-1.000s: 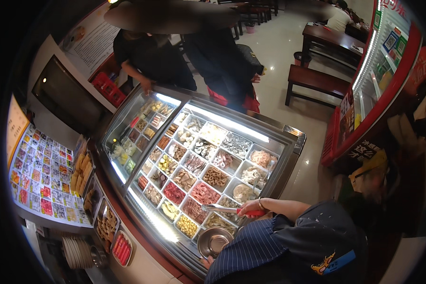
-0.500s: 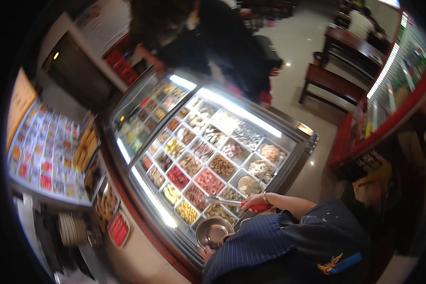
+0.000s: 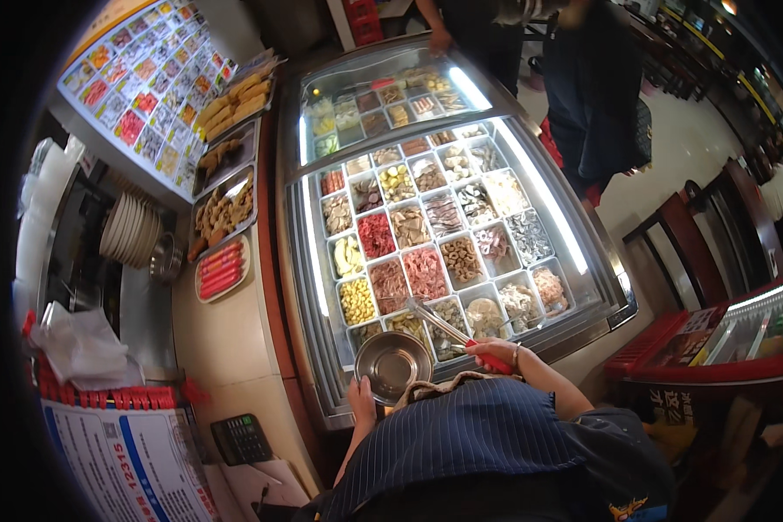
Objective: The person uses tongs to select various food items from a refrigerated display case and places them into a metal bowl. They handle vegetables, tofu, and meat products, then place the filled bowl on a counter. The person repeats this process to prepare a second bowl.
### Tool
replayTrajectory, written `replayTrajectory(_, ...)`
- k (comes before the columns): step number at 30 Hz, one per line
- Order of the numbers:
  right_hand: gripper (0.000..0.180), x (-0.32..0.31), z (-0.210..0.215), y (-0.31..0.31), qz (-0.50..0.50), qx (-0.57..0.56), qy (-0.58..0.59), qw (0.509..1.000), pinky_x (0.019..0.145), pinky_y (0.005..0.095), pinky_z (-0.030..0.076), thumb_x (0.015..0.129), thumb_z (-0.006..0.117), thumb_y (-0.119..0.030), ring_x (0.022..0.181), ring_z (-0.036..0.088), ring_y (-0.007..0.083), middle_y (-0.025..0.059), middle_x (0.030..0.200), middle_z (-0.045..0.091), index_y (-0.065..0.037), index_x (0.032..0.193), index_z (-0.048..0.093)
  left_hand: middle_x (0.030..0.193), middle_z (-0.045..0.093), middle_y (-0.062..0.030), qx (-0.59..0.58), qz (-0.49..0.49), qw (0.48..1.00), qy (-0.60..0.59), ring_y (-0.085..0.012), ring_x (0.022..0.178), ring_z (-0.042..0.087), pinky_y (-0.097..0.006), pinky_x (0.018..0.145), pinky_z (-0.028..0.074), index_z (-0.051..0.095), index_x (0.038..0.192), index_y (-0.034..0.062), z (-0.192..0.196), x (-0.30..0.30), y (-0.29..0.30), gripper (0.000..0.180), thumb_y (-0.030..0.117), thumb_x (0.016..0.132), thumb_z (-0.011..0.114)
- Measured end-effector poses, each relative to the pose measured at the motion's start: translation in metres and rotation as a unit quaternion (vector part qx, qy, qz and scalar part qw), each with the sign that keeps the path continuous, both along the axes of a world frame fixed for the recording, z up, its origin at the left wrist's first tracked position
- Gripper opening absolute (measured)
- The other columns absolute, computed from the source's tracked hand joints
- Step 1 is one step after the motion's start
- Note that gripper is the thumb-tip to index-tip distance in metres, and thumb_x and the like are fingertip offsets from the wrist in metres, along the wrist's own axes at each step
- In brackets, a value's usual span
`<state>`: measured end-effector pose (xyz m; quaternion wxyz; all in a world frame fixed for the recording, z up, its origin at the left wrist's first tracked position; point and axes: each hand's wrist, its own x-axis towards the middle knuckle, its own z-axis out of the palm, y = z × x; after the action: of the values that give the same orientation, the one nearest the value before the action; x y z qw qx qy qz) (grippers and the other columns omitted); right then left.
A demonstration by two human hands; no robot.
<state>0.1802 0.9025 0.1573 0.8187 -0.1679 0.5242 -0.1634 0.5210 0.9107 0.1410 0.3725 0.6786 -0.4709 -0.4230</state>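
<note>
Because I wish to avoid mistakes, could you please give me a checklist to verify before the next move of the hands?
1. Left hand on the metal bowl: ok, it holds the rim.
2. Right hand on the tongs: ok, it holds them at the red handle.
3. Inside of the bowl in sight: ok, no food shows in it.
4. Nearest food trays in full view: not ok, the bowl hides part of them.
5. Tongs' tips off the food: cannot tell, touching or hovering looks alike here.

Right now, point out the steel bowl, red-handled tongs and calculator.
Steel bowl (image 3: 393, 367): head view, inside bottom.
Red-handled tongs (image 3: 452, 331): head view, metal arms.
Calculator (image 3: 241, 441): head view, keypad.
</note>
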Motion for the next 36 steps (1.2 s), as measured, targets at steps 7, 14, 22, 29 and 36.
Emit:
replayTrajectory(7,0.03,-0.002,-0.005,0.0,0.004,-0.022,0.001,1.0,0.034,0.0185,0.037,0.078,0.061,-0.035,0.044,0.046,0.006,-0.0004,0.061,0.049,-0.009,0.084,0.046,0.066,0.054,-0.0131,-0.017,0.012,1.0,0.001,-0.0209,0.061,0.049,-0.033,0.057,0.038,0.052,0.084,-0.0045,-0.009,-0.001,-0.001,0.022,0.016,0.084,0.044)
replayTrajectory(14,0.028,0.0,-0.007,-0.001,0.004,-0.017,0.005,1.0,0.033,0.0193,0.037,0.079,0.06,-0.032,0.042,0.047,0.0067,-0.0002,0.06,0.05,-0.009,0.086,0.047,0.066,0.053,-0.014,-0.009,0.011,1.0,-0.011,-0.0206,0.061,0.049,-0.032,0.056,0.037,0.051,0.082,-0.0046,-0.008,0.001,-0.002,0.021,0.015,0.083,0.046)
replayTrajectory(22,0.027,-0.001,-0.014,0.0,0.009,-0.026,0.003,1.0,0.032,0.0203,0.037,0.08,0.059,-0.03,0.042,0.047,0.0071,0.0004,0.061,0.052,-0.008,0.09,0.048,0.065,0.052,-0.013,-0.012,-0.001,1.0,-0.01,-0.0178,0.06,0.048,-0.033,0.054,0.036,0.052,0.083,-0.0041,-0.007,0.0,-0.002,0.02,0.015,0.083,0.045)
replayTrajectory(29,0.024,0.002,-0.007,0.0,0.026,-0.032,0.025,0.999,0.031,0.0185,0.033,0.082,0.055,-0.03,0.04,0.042,0.0049,-0.0022,0.06,0.048,-0.01,0.093,0.048,0.065,0.053,-0.0137,-0.014,-0.011,1.0,-0.023,-0.0209,0.058,0.049,-0.034,0.054,0.036,0.051,0.083,-0.0049,-0.008,0.001,-0.002,0.022,0.016,0.083,0.045)
replayTrajectory(36,0.025,0.003,-0.013,0.002,0.022,-0.038,0.037,0.998,0.031,0.0189,0.032,0.08,0.057,-0.033,0.04,0.042,0.0051,-0.0022,0.06,0.048,-0.011,0.09,0.049,0.068,0.056,-0.0157,-0.022,-0.019,0.999,-0.029,-0.0262,0.064,0.053,-0.036,0.059,0.038,0.052,0.084,-0.0051,0.003,-0.005,-0.004,0.023,0.016,0.082,0.043)
